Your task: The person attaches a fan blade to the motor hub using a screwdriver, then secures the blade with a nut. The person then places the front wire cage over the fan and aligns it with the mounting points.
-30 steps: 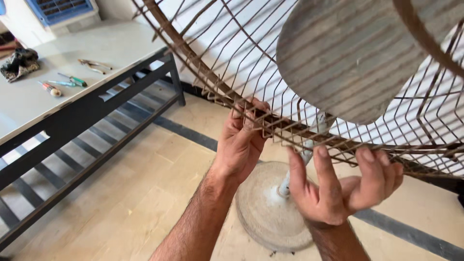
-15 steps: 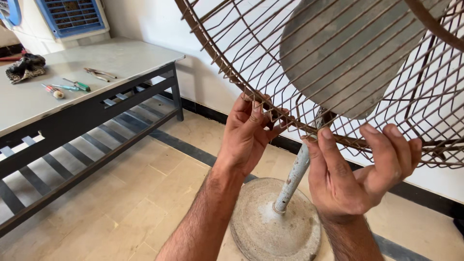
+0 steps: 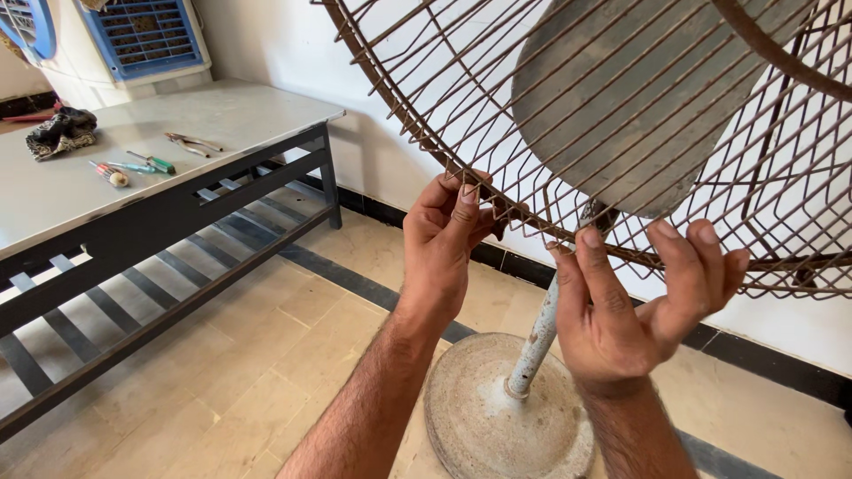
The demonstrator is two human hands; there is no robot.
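A large, rusty brown wire fan guard (image 3: 461, 106) fills the upper right of the frame, a dusty grey fan blade (image 3: 639, 98) behind its bars. The left hand (image 3: 444, 239), at centre, has its grip closed on the guard's lower rim, thumb and fingers pinching the wires. The right hand (image 3: 630, 302), at lower right, hooks its fingers over the rim, the grip partly closed. Below stands a pale metal pole (image 3: 541, 328) on a round grey base (image 3: 488, 426). At upper left, a grey table (image 3: 53, 204) carries screwdrivers (image 3: 133, 166) and pliers (image 3: 191, 142).
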